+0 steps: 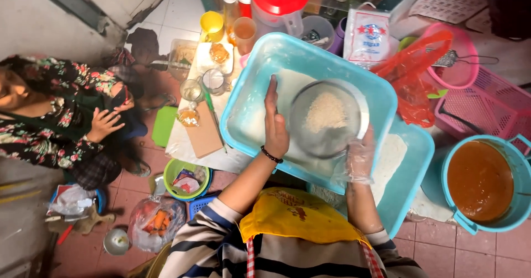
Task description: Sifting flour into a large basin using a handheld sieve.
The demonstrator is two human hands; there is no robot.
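A round metal sieve [325, 117] with pale coarse grains in it sits over a light-blue plastic tub [251, 84] that holds white flour. My right hand [359, 159], in a thin clear plastic glove, grips the sieve's near rim. My left hand [275, 123], bare with a dark bead bracelet at the wrist, is held flat and upright against the sieve's left side. A second light-blue tub [412, 173] with more white flour lies under and to the right of the first.
A blue bucket of brown liquid [480, 181] stands at the right. Pink baskets [481, 104], an orange bag [412, 76], cups and jugs crowd the far side. Another person in a floral top [50, 117] sits at the left. A green bowl [185, 178] and bagged carrots [157, 223] lie near left.
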